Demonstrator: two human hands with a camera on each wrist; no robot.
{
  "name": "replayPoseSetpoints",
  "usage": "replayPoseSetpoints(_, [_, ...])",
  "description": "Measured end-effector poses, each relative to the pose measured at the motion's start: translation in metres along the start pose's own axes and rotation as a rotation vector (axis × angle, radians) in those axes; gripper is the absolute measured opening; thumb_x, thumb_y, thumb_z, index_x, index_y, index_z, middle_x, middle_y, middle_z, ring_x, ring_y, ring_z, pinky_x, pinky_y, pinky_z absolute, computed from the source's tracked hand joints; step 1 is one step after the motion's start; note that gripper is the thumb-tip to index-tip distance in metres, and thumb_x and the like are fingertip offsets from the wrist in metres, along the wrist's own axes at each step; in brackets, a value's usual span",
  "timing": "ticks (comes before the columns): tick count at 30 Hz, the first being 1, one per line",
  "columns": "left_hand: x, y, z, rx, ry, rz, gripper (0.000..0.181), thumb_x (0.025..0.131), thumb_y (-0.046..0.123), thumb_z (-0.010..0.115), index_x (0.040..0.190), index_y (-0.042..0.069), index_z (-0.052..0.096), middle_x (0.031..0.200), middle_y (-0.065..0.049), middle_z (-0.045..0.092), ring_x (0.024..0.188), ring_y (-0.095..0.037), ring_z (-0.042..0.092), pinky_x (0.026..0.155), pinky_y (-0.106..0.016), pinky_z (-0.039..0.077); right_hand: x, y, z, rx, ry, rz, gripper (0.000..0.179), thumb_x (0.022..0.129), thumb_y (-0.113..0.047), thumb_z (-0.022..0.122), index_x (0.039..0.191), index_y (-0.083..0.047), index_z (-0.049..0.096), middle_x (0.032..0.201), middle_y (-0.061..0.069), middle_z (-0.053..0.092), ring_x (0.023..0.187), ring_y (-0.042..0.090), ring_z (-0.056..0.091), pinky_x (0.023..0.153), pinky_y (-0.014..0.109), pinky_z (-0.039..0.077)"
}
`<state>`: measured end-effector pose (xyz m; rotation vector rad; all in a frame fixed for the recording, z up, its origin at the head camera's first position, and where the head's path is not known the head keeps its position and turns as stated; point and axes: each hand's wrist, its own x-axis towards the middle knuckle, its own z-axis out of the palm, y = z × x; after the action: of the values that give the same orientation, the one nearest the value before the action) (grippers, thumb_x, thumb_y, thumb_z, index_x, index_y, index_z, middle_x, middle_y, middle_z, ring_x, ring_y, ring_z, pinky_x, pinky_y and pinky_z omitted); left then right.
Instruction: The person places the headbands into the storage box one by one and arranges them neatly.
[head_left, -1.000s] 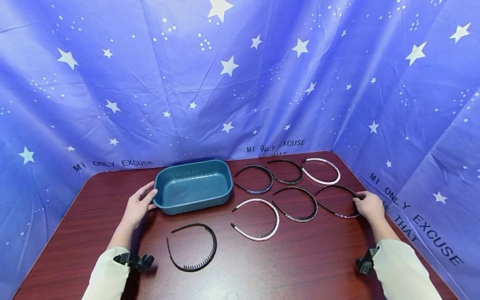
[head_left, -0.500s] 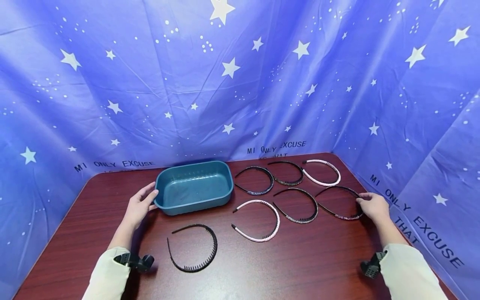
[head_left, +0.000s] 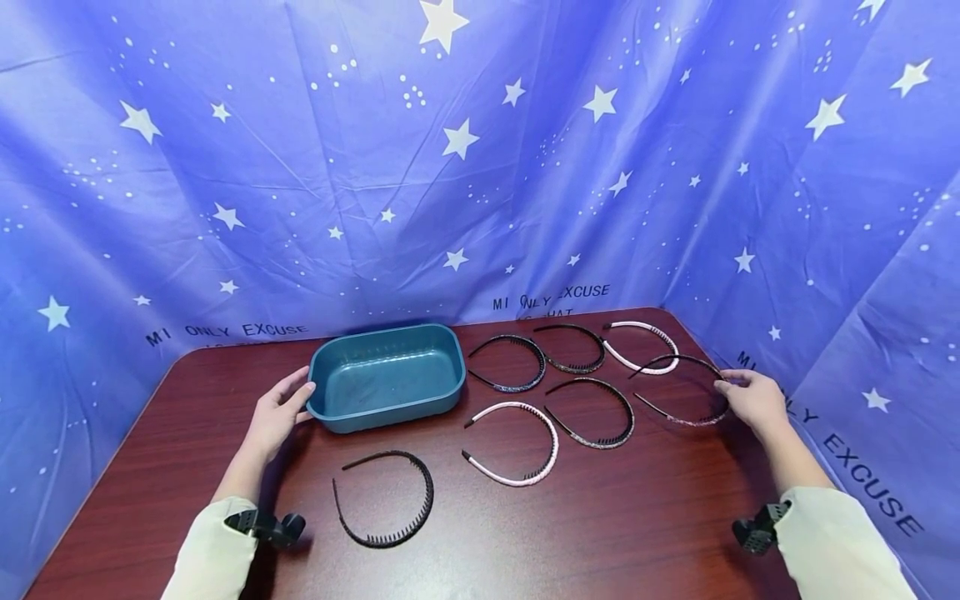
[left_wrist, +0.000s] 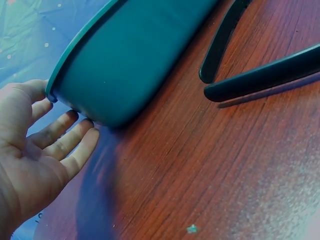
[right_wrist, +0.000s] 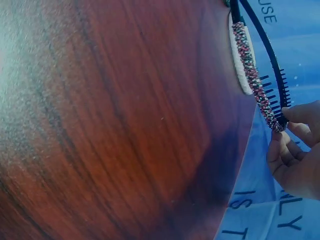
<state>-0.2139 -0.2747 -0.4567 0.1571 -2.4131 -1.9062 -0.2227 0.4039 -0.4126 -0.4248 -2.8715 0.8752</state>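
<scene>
At its left end, a teal plastic basin (head_left: 386, 410) is held by my left hand (head_left: 276, 414); the thumb lies at the rim and the fingers meet the outer wall, as the left wrist view shows. My right hand (head_left: 756, 406) pinches the curved end of a black toothed headband (right_wrist: 257, 95) covered in pink, white and dark beads. That headband is lifted a little off the table, its open ends pointing left over part of a white headband (head_left: 660, 332). Nearest my left forearm lies a plain black toothed headband (head_left: 430, 500).
Right of the basin several headbands lie flat: a pink-white one (head_left: 553, 450), a dark glittery one (head_left: 628, 417), a bluish glittery one (head_left: 542, 367) and a black one (head_left: 600, 346). The dark red table (head_left: 570, 533) ends at a starry blue curtain (head_left: 375, 167).
My right hand has lifted the beaded headband off the table, shifting slightly right and then up toward the white headband. The left hand and basin stay put.
</scene>
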Motion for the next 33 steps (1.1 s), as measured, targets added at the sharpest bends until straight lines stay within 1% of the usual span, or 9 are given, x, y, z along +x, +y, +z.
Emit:
replayPoseSetpoints(4, [0.0, 0.0, 0.0, 0.001, 0.002, -0.002, 0.062, 0.096, 0.036, 0.05, 0.145, 0.003, 0.031, 0.141, -0.026, 0.037, 0.082, 0.012, 0.055, 0.071, -0.016, 0.053, 0.0, -0.011, 0.0, 0.007, 0.011, -0.044, 0.044, 0.093, -0.028, 0.051, 0.123, 0.006, 0.054, 0.116, 0.033, 0.056, 0.103, 0.047, 0.051, 0.081, 0.048, 0.041])
replayPoseSetpoints(9, [0.0, -0.001, -0.001, 0.007, -0.003, -0.002, 0.061, 0.096, 0.035, 0.05, 0.145, 0.004, 0.031, 0.141, -0.026, 0.037, 0.084, 0.012, 0.055, 0.072, -0.016, 0.053, -0.002, -0.03, 0.003, 0.001, 0.031, -0.088, 0.041, 0.093, -0.026, 0.052, 0.12, 0.005, 0.057, 0.112, 0.032, 0.059, 0.102, 0.045, 0.054, 0.076, 0.045, 0.041])
replayPoseSetpoints(11, [0.0, -0.002, -0.001, 0.009, -0.004, 0.003, 0.061, 0.096, 0.035, 0.05, 0.145, 0.005, 0.031, 0.141, -0.026, 0.037, 0.085, 0.011, 0.055, 0.072, -0.016, 0.053, -0.003, -0.037, 0.004, 0.003, 0.036, -0.105, 0.04, 0.093, -0.026, 0.053, 0.119, 0.004, 0.058, 0.109, 0.031, 0.06, 0.098, 0.043, 0.055, 0.074, 0.042, 0.041])
replayPoseSetpoints(13, [0.0, -0.003, -0.001, 0.008, -0.001, 0.007, 0.06, 0.096, 0.035, 0.05, 0.145, 0.005, 0.032, 0.141, -0.026, 0.038, 0.086, 0.011, 0.055, 0.072, -0.016, 0.053, -0.003, -0.044, 0.005, 0.009, 0.037, -0.122, 0.039, 0.093, -0.025, 0.054, 0.118, 0.004, 0.058, 0.105, 0.03, 0.061, 0.091, 0.04, 0.059, 0.071, 0.039, 0.041])
replayPoseSetpoints(17, [0.0, -0.004, 0.0, 0.0, 0.004, 0.008, 0.061, 0.096, 0.035, 0.05, 0.145, 0.004, 0.032, 0.14, -0.026, 0.039, 0.085, 0.01, 0.056, 0.072, -0.016, 0.053, -0.002, -0.056, 0.007, 0.018, 0.036, -0.145, 0.038, 0.092, -0.025, 0.055, 0.118, 0.003, 0.059, 0.102, 0.028, 0.063, 0.081, 0.029, 0.058, 0.068, 0.032, 0.039])
replayPoseSetpoints(21, [0.0, -0.003, 0.0, -0.001, 0.007, 0.004, 0.061, 0.096, 0.035, 0.051, 0.145, 0.005, 0.032, 0.139, -0.025, 0.039, 0.085, 0.011, 0.055, 0.072, -0.016, 0.053, -0.002, -0.065, 0.009, 0.062, 0.021, -0.151, 0.038, 0.092, -0.023, 0.055, 0.119, 0.003, 0.058, 0.097, 0.025, 0.063, 0.069, 0.015, 0.056, 0.062, 0.027, 0.04])
replayPoseSetpoints(25, [0.0, -0.003, 0.0, 0.008, 0.005, 0.001, 0.06, 0.096, 0.035, 0.05, 0.145, 0.005, 0.032, 0.14, -0.026, 0.038, 0.084, 0.011, 0.055, 0.072, -0.016, 0.053, -0.003, -0.07, 0.012, 0.084, 0.007, -0.161, 0.038, 0.092, -0.021, 0.055, 0.121, 0.004, 0.056, 0.091, 0.021, 0.064, 0.057, 0.006, 0.052, 0.056, 0.024, 0.04])
replayPoseSetpoints(29, [0.0, -0.002, 0.0, 0.003, 0.008, -0.007, 0.061, 0.096, 0.035, 0.05, 0.145, 0.005, 0.031, 0.14, -0.026, 0.038, 0.083, 0.012, 0.054, 0.072, -0.016, 0.053, -0.002, -0.074, 0.016, 0.087, 0.001, -0.155, 0.039, 0.092, -0.022, 0.055, 0.122, 0.003, 0.057, 0.091, 0.018, 0.064, 0.056, 0.004, 0.05, 0.057, 0.024, 0.04])
replayPoseSetpoints(33, [0.0, -0.002, 0.0, -0.002, 0.01, -0.01, 0.062, 0.096, 0.036, 0.05, 0.145, 0.004, 0.031, 0.139, -0.026, 0.038, 0.083, 0.013, 0.054, 0.072, -0.016, 0.053, 0.0, -0.077, 0.02, 0.074, 0.005, -0.164, 0.038, 0.092, -0.021, 0.056, 0.122, 0.001, 0.057, 0.098, 0.02, 0.063, 0.069, 0.009, 0.052, 0.063, 0.026, 0.039])
